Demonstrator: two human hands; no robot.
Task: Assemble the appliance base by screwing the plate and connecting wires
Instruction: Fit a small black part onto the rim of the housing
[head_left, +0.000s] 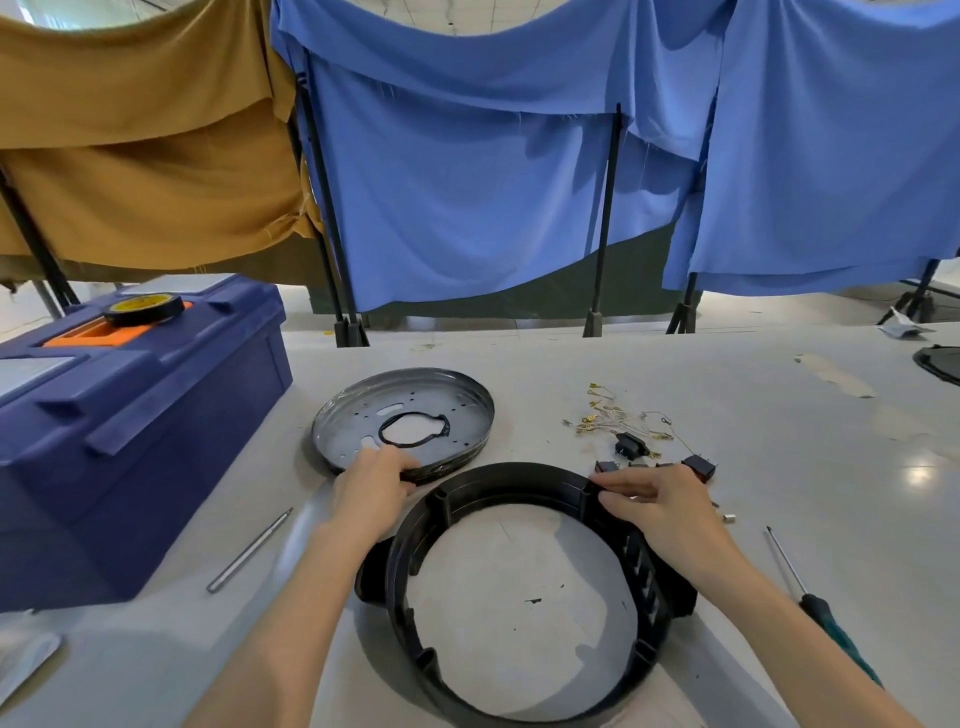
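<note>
Plate (415, 395) of grey metal lies on the white table (779, 467), just beyond the black plastic base ring (519, 483); left hand (371, 493) pinches the plate's near rim, right hand (662, 506) curls its fingers (621, 487) over the ring's far-right rim; loose terminal wires (618, 415) lie behind that hand

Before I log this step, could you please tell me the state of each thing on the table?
metal plate: flat, rim up, not mounted, left hand grips its near rim.
base ring: flat on table, right hand pinches its far rim.
wires: loose, unconnected.
toolbox: closed, tape roll on top.
screwdriver: lying untouched.
</note>
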